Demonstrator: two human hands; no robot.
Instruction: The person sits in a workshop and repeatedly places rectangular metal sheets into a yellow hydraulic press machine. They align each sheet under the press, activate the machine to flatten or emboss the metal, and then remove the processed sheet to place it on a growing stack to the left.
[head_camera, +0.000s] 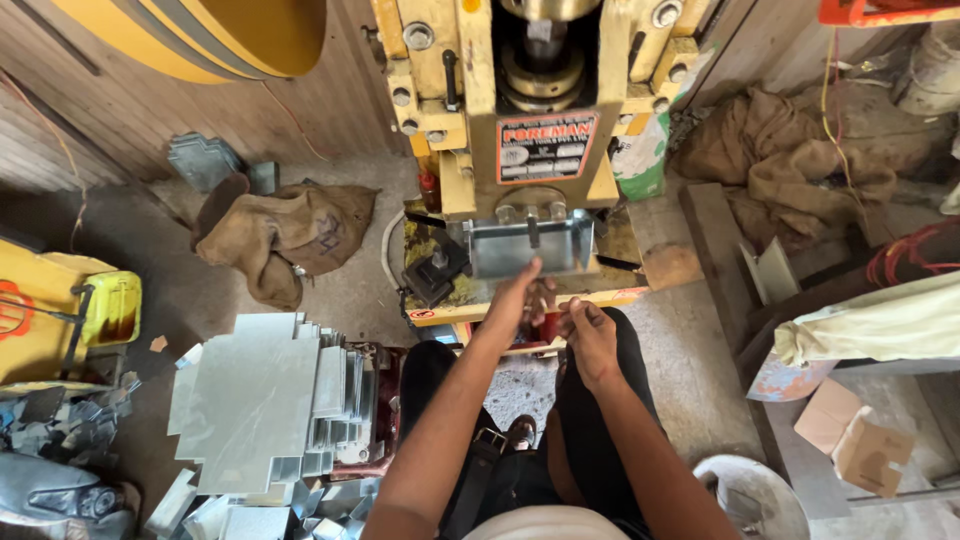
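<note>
Yellow press machine (470, 110), upright at top centre, taken as landmark. Yellow drum (230, 35) well to left of press, at upper edge. Stack of flat galvanised sheet blanks (260, 400) with notched corners, down and left of press, beside the person's left leg. Brown burlap sack (285, 235) on floor left of press base; second heap of burlap (790, 160) to right of press. White sack (880, 325) lying on a ledge far right of press. Yellow container (112, 308) far left of press, near scrap offcuts (60, 420). White bucket (755, 495) down and right of press, beside the person's right leg. Cardboard box (850, 430) right of that again. Bent sheet-metal bracket (530, 245), U-shaped with upturned ends, seated on press bed directly under the ram. Black die block (435, 270) just left of bracket on same bed. Left hand (515, 300) stretched forward, fingertips at lower edge of bracket, touching it; grip partly hidden, cannot tell whether closed on it. Right hand (590, 330) just beside the left, below press bed, fingers curled narrow, pinching something small, unidentifiable.
</note>
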